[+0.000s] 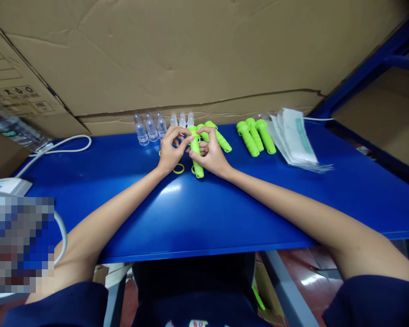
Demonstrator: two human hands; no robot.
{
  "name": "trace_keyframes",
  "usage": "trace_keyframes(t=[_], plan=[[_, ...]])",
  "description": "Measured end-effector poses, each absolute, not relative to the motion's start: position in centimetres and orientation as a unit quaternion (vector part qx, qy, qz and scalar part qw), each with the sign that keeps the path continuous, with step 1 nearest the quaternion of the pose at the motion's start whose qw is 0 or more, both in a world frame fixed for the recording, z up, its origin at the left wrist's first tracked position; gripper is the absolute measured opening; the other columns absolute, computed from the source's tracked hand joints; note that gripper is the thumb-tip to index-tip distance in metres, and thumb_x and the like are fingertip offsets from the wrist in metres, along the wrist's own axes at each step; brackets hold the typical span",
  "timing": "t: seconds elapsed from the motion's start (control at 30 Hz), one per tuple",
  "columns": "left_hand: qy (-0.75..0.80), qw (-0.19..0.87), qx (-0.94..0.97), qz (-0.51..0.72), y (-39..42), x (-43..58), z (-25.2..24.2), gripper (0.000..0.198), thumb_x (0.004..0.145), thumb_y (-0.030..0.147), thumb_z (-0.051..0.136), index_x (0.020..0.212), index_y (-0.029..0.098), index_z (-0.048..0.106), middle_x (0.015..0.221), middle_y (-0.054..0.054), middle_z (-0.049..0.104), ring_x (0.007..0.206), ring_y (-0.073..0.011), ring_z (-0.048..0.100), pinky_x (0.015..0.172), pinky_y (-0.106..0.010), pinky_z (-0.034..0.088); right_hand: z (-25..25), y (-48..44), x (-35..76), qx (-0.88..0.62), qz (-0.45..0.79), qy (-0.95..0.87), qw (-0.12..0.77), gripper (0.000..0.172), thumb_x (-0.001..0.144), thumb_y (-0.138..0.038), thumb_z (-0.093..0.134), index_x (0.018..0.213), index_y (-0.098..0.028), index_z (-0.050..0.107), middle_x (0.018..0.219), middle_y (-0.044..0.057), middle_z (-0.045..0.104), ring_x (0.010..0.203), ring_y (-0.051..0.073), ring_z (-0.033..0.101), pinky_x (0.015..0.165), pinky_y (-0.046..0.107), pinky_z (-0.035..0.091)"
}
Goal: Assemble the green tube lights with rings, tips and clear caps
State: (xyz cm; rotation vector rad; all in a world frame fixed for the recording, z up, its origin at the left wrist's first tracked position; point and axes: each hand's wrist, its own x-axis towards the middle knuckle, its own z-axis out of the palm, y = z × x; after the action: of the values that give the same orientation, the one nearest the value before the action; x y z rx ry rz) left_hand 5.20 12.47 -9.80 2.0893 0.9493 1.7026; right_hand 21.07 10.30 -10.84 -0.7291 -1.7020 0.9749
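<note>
Both hands meet over the middle of the blue table around one lime-green torch-shaped tube, wider at its top end and tilted slightly. My right hand is closed around its side, the thumb lying along it. At the wide end, my left hand pinches with thumb and index finger; anything small between those fingertips is hidden. Below my left hand lies a thin yellow ring, and other rings show partly beside it. Two more lime-green tubes rest just behind my right hand.
Clear plastic bottle-shaped pieces and smaller clear tips stand along the cardboard wall. Three lime-green tubes and white plastic packets lie to the right. A white cable and a water bottle are at left.
</note>
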Motion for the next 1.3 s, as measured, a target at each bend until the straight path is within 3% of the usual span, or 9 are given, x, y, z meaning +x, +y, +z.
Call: trace_keyframes(t=[0.2, 0.4, 0.57, 0.77, 0.93, 1.3], plan=[[0.324, 0.160, 0.719, 0.594, 12.5, 5.3, -9.8, 0.042, 0.087, 0.061, 0.066, 0.092, 0.020, 0.066, 0.095, -0.003, 0.065, 0.070, -0.0091, 0.060, 0.059, -0.022, 0.045, -10.8, 10.2, 21.0, -0.310, 0.393, -0.699, 0.511, 0.063, 0.081, -0.052, 0.075, 0.117, -0.029, 0.028, 0.075, -0.006, 0.057, 0.069, 0.020, 0.069, 0.066, 0.038, 0.061], [0.336, 0.197, 0.715, 0.581, 13.1, 5.3, -10.5, 0.044, 0.090, 0.063, 0.061, 0.104, 0.022, 0.056, 0.105, -0.005, 0.067, 0.076, -0.0097, 0.066, 0.057, -0.020, 0.044, -11.0, 10.3, 20.9, -0.326, 0.398, -0.674, 0.530, 0.071, 0.081, -0.065, 0.072, 0.121, -0.029, 0.024, 0.097, 0.003, 0.063, 0.079, 0.022, 0.071, 0.075, 0.046, 0.063], [0.333, 0.164, 0.710, 0.599, 12.9, 5.2, -10.3, 0.037, 0.096, 0.058, 0.055, 0.109, 0.023, 0.058, 0.106, -0.005, 0.067, 0.080, -0.0109, 0.067, 0.063, -0.022, 0.046, -11.0, 10.5, 20.9, -0.311, 0.393, -0.680, 0.535, 0.069, 0.086, -0.069, 0.064, 0.129, -0.029, 0.028, 0.110, 0.008, 0.063, 0.097, 0.025, 0.069, 0.083, 0.045, 0.062], [0.316, 0.111, 0.725, 0.602, 12.2, 5.4, -9.7, 0.035, 0.095, 0.053, 0.059, 0.110, 0.023, 0.067, 0.115, -0.007, 0.065, 0.079, -0.0111, 0.064, 0.061, -0.023, 0.046, -11.4, 11.0, 21.4, -0.323, 0.363, -0.703, 0.520, 0.060, 0.098, -0.065, 0.046, 0.141, -0.025, 0.035, 0.112, 0.009, 0.062, 0.080, 0.020, 0.065, 0.072, 0.038, 0.059], [0.321, 0.124, 0.715, 0.609, 12.2, 5.5, -9.8, 0.035, 0.093, 0.055, 0.062, 0.107, 0.023, 0.065, 0.107, -0.006, 0.068, 0.073, -0.0104, 0.062, 0.059, -0.023, 0.045, -11.8, 11.3, 21.5, -0.342, 0.338, -0.700, 0.528, 0.062, 0.098, -0.068, 0.045, 0.140, -0.024, 0.038, 0.106, 0.009, 0.062, 0.069, 0.017, 0.059, 0.068, 0.037, 0.057], [0.306, 0.123, 0.755, 0.567, 11.6, 5.7, -9.5, 0.039, 0.101, 0.052, 0.048, 0.116, 0.021, 0.066, 0.113, -0.009, 0.068, 0.081, -0.0130, 0.064, 0.064, -0.025, 0.049, -11.0, 12.0, 21.7, -0.336, 0.331, -0.657, 0.588, 0.061, 0.097, -0.072, 0.045, 0.143, -0.035, 0.030, 0.121, 0.009, 0.063, 0.084, 0.022, 0.067, 0.067, 0.040, 0.061]])
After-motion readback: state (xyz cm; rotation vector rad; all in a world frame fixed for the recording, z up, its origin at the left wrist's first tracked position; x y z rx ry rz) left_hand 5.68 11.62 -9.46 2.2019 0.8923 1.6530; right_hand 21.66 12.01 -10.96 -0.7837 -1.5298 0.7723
